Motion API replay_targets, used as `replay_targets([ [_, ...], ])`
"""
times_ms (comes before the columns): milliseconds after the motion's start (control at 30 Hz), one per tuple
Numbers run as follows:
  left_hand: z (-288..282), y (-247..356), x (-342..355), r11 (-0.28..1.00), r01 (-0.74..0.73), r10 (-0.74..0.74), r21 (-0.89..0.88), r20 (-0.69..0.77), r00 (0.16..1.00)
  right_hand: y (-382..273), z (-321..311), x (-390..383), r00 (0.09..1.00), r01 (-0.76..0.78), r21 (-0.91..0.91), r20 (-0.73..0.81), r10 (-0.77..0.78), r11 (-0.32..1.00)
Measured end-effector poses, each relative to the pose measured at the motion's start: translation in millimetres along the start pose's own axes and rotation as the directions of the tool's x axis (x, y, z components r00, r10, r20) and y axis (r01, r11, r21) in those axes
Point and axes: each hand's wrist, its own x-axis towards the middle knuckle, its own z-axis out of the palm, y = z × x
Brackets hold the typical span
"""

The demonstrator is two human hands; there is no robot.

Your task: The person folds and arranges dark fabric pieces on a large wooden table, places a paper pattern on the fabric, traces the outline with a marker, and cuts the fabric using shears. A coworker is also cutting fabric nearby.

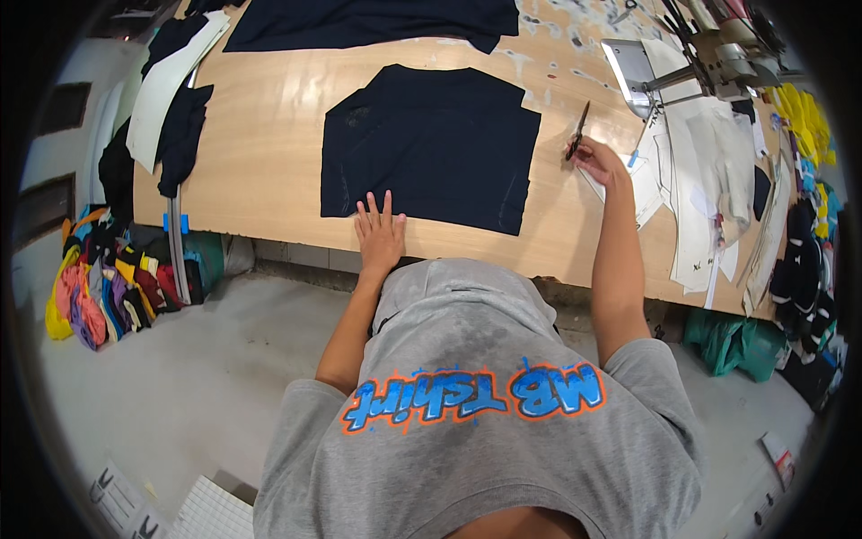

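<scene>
A dark navy piece of cut cloth (435, 148) lies flat on the wooden table (260, 135) in front of me, with faint chalk-like lines near its sides. My left hand (381, 235) rests at its near edge, fingers spread, the fingertips on the fabric and the palm over the table's edge. To the right of the cloth, apart from it, my right hand (596, 160) is closed round a pair of dark scissors (582, 124), whose blades point away from me. White paper pattern pieces (648, 184) lie beneath and beside that hand.
Another dark cloth (377, 22) lies at the far side. A cutting machine (718, 58) with a metal base stands at the far right. More paper patterns (705, 189) cover the right end. Dark cloth and a white pattern (171, 90) hang at the left, above a colourful fabric heap (112, 283).
</scene>
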Motion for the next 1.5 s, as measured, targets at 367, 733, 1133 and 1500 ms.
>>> replay_targets([
  [367, -66, -140, 95, 0.998, -0.069, 0.069, 0.002, -0.075, 0.995, 207, 185, -237, 0.996, 0.073, 0.414, 0.019, -0.088, 0.907],
  [733, -49, -171, 49, 0.958, -0.286, 0.281, -0.017, -0.129, 0.951, 309, 321, -307, 0.884, 0.103, -0.086, -0.449, -0.13, 0.991],
  [1133, -22, -104, 16, 0.58, -0.809, 0.805, 0.097, 0.088, 0.587, 318, 306, -318, 0.899, -0.101, -0.273, -0.436, -0.03, 0.957],
  [1500, 1, -55, 0, 0.568, -0.82, 0.801, 0.067, 0.184, 0.57, 322, 279, -347, 0.937, -0.225, -0.177, -0.307, 0.164, 0.958],
])
